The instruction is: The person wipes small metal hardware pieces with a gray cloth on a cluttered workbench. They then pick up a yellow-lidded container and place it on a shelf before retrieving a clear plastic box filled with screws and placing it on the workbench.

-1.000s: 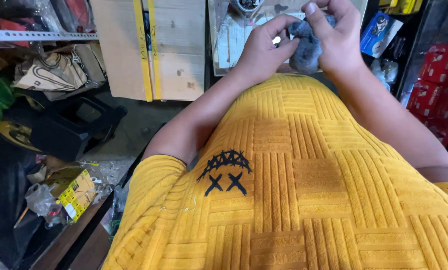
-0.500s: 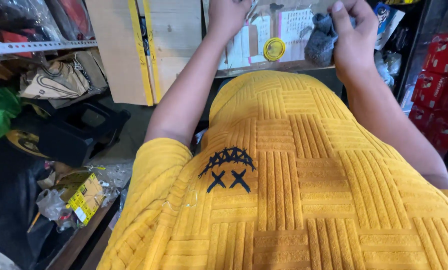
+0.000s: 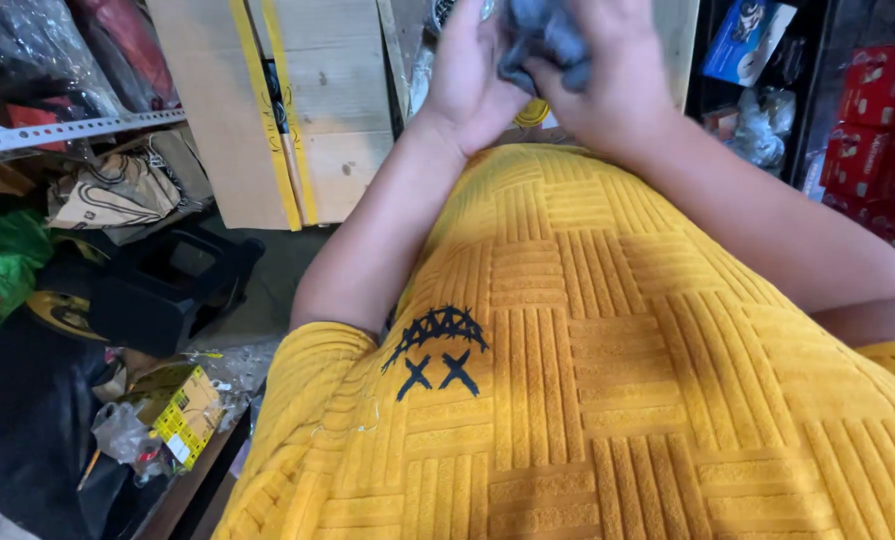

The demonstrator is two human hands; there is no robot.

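Both hands up at twelve o'clock, above the yellow shirt (image 3: 607,400): left hand (image 3: 472,75) and right hand (image 3: 612,85) clasped together around a grey cloth (image 3: 547,35), bunched between the palms, fingers curled over it. Soft and limp by the look of its folds, likely light, no risk of breaking; best gripped by a gathered handful, since a loose edge would just sag. Partly hidden behind the hands, something round and yellow (image 3: 532,112), too covered to identify. Wooden boards (image 3: 267,110) with yellow strips leaning at eleven o'clock. Black case (image 3: 167,285) on the floor at nine, small yellow box (image 3: 182,405) at eight, red boxes (image 3: 882,140) stacked at two.
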